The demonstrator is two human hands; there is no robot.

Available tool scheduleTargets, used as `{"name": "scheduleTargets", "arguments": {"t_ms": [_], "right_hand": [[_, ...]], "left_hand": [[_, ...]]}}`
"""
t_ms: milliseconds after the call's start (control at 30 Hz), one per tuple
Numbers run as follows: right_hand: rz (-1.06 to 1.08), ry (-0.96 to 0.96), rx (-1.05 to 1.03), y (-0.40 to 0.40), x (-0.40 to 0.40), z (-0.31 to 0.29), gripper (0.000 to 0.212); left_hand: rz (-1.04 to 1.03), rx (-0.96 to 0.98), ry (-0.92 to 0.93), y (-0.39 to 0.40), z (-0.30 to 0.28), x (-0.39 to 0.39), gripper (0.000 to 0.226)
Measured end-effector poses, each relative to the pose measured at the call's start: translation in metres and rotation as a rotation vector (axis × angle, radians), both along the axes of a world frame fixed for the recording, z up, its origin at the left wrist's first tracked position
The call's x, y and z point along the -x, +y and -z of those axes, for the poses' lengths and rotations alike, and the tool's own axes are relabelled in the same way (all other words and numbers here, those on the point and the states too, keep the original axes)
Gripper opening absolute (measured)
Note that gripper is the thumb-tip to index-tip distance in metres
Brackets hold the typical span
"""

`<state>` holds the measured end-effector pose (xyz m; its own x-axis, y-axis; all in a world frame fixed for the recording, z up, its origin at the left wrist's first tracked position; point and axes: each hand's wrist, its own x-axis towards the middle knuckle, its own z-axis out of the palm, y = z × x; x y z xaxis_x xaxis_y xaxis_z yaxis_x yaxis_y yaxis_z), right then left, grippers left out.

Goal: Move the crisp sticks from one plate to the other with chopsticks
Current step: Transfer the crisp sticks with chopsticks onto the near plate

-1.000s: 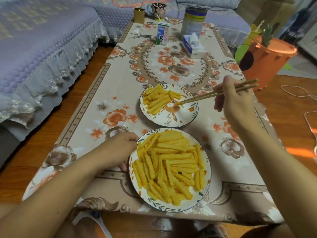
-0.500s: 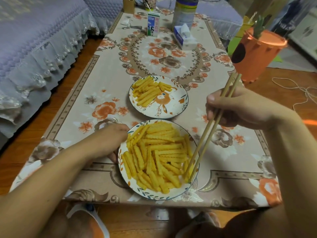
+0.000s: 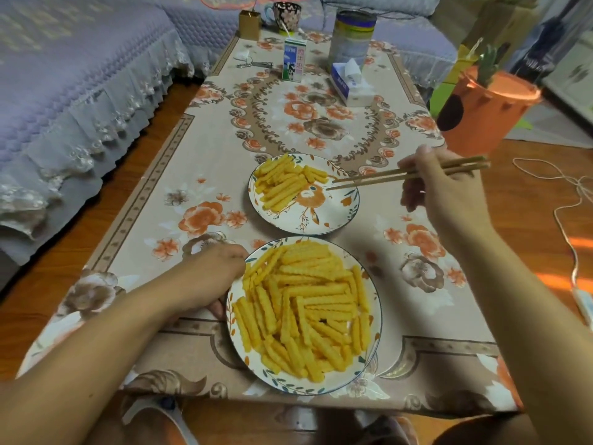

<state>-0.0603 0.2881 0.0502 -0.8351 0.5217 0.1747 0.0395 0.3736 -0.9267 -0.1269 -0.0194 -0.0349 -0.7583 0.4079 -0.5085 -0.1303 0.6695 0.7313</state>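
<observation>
Counter: long, low, under a floral cloth; both plates sat at its near end, one behind the other.
Sofa: lavender cover with lace hem, along the left side.
Orange bin: on the floor off the far right corner of the counter.
Near plate: just in front of the person, heaped with crisp sticks; clearly the source, still very full.
Far plate: just beyond the near one, rims close. A smaller pile lay on its left half; the right half was bare pattern.
Left hand: rested at the near plate's left rim, fingers curled against the edge, thumb under it, steadying the plate.
Right hand: raised right of the far plate, fingers gripping the chopsticks near their upper ends.
Chopstick tips: over the far plate's right part, slightly parted, nothing between them.
Change: half a second earlier the tips were down at the near plate's right edge; they had since swung across to the far plate. One second ago they sat in much this same spot.
Meaning: judged one more carry completed, stick released onto the far pile. Cycle steady; most of the load remained to move.
Next, likely: return to the near plate for another stick.
</observation>
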Motion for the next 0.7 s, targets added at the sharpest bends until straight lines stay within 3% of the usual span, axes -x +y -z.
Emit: {"name": "scheduleTargets", "arguments": {"t_ms": [233,467,600,700], "right_hand": [[-0.058,0.094,-0.023,-0.024,0.026,0.035,0.033],[-0.11,0.034,0.026,-0.029,0.039,0.055,0.027],[-0.057,0.096,0.041,-0.024,0.031,0.039,0.038],[-0.01,0.166,0.176,-0.016,0.02,0.002,0.049]], "left_hand": [[0.037,0.029,0.018,0.001,-0.005,-0.002,0.023],[0.141,0.075,0.042,-0.001,-0.011,-0.001,0.028],[0.032,0.042,0.006,-0.001,-0.002,0.002,0.027],[0.032,0.023,0.002,-0.002,-0.001,0.002,0.025]]}}
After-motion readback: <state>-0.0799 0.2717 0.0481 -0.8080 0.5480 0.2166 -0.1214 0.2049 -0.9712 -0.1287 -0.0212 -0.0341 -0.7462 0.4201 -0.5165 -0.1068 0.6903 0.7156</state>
